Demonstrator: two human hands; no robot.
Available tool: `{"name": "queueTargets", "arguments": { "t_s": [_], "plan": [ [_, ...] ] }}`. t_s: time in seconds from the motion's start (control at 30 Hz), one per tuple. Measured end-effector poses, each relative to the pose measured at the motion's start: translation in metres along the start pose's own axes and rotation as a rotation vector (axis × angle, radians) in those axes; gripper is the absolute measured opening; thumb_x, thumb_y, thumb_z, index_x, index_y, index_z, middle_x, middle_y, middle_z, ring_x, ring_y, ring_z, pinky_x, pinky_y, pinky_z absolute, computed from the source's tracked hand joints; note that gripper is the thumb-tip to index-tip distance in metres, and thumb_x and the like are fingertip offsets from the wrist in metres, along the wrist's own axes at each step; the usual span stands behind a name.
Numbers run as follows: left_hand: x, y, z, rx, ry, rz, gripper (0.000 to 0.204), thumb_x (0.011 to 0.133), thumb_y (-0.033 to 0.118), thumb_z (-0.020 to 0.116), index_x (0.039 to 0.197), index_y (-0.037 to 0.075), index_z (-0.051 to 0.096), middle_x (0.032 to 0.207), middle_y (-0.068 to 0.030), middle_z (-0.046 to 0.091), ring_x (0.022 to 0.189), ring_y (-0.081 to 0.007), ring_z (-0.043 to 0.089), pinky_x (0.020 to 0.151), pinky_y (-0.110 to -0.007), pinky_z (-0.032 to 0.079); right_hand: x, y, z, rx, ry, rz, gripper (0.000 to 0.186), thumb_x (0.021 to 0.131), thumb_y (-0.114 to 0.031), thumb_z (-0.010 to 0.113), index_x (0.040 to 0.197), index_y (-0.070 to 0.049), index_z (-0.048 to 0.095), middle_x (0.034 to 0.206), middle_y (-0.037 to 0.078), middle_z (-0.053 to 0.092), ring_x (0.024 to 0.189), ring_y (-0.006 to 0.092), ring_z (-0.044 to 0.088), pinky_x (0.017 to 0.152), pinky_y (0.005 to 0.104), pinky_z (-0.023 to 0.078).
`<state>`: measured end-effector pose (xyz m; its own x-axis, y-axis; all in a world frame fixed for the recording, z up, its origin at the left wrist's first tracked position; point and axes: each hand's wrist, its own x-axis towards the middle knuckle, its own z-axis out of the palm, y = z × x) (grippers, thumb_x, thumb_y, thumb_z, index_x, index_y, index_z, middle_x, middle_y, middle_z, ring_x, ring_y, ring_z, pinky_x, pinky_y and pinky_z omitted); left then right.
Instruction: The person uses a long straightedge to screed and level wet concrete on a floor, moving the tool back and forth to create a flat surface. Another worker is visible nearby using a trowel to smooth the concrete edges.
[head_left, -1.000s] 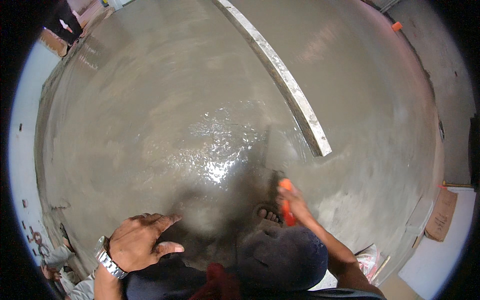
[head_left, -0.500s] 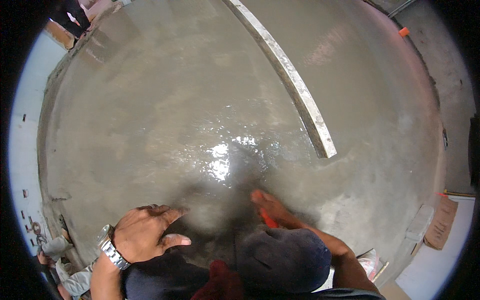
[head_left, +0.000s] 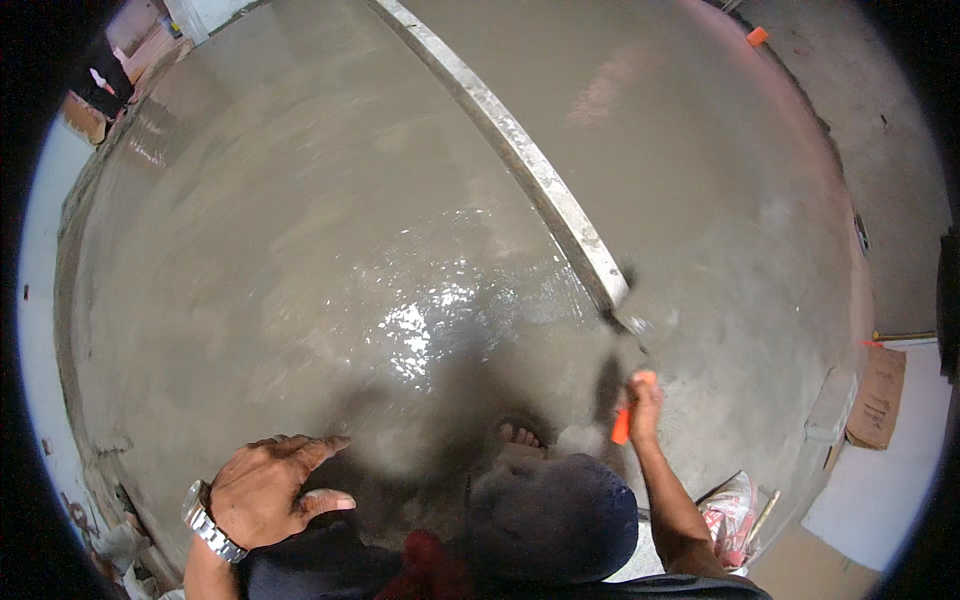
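Observation:
My right hand is closed round the orange handle of a trowel. Its small blade, blurred by motion, lies by the near end of a long pale straightedge, which rests on wet grey cement. I cannot tell whether blade and bar touch. Over my left thigh, my left hand has its thumb and forefinger spread, holds nothing, and wears a metal watch on the wrist. My bare foot shows in front of my right knee.
At the right edge lie a piece of cardboard and a white board. A printed sack stands beside my right forearm. Another person's dark-clothed legs show at the far left. An orange object sits at the far right border.
My right hand has swung right and forward from before my knee, bringing the trowel to the straightedge's near end. My left hand has barely moved. The whole view has shifted slightly.

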<state>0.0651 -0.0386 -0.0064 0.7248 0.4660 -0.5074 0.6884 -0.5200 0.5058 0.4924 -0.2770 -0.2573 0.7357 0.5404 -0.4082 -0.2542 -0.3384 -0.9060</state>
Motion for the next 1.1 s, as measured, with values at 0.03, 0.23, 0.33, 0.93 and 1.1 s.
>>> {"name": "queueTargets", "arguments": {
  "t_s": [0.03,0.23,0.33,0.93,1.1],
  "plan": [
    [0.000,0.000,0.000,0.015,-0.007,-0.003,0.062,0.084,0.050,0.064,0.120,0.000,0.060,0.108,-0.0221,0.067,0.095,-0.0391,0.066,0.081,-0.042,0.053,0.002,0.001,-0.025,-0.092,0.148,0.056,0.023,0.090,-0.030,0.060,0.088,-0.009,0.052,0.069,0.000,0.050,0.051,0.0112,0.050,0.044,0.0276,0.043],
    [0.003,0.000,0.000,0.055,-0.002,-0.003,0.062,0.084,0.051,0.064,0.119,0.000,0.060,0.107,-0.0227,0.067,0.094,-0.0389,0.066,0.080,-0.042,0.054,0.000,0.054,-0.107,0.077,0.252,0.253,0.026,0.087,-0.035,0.060,0.081,-0.011,0.052,0.060,0.000,0.045,0.045,0.0132,0.048,0.039,0.0304,0.045],
    [0.003,0.003,-0.004,0.050,-0.016,-0.028,0.063,0.084,0.051,0.064,0.119,-0.001,0.061,0.106,-0.0225,0.067,0.094,-0.0388,0.067,0.080,-0.042,0.054,0.004,0.075,-0.132,-0.487,0.316,0.136,0.042,0.085,-0.040,0.062,0.103,-0.002,0.055,0.079,0.008,0.057,0.070,0.0261,0.061,0.064,0.0416,0.052],
    [0.005,-0.003,-0.001,-0.008,0.042,-0.061,0.060,0.083,0.050,0.065,0.117,0.001,0.061,0.102,-0.0218,0.067,0.091,-0.0386,0.066,0.078,-0.042,0.053,0.189,-0.093,0.138,-1.162,-0.248,-0.644,0.094,0.078,-0.027,0.071,0.153,-0.033,0.015,0.128,0.028,0.053,0.113,0.0436,0.056,0.096,0.0504,0.046],
    [0.009,-0.010,-0.006,-0.029,0.042,-0.039,0.062,0.081,0.050,0.066,0.118,0.001,0.060,0.098,-0.0217,0.067,0.089,-0.0392,0.065,0.076,-0.043,0.053,0.181,-0.100,0.136,-1.199,-0.263,-0.594,0.094,0.078,-0.023,0.070,0.153,-0.033,0.013,0.124,0.027,0.057,0.108,0.0433,0.059,0.094,0.0491,0.048]
  ]
}}
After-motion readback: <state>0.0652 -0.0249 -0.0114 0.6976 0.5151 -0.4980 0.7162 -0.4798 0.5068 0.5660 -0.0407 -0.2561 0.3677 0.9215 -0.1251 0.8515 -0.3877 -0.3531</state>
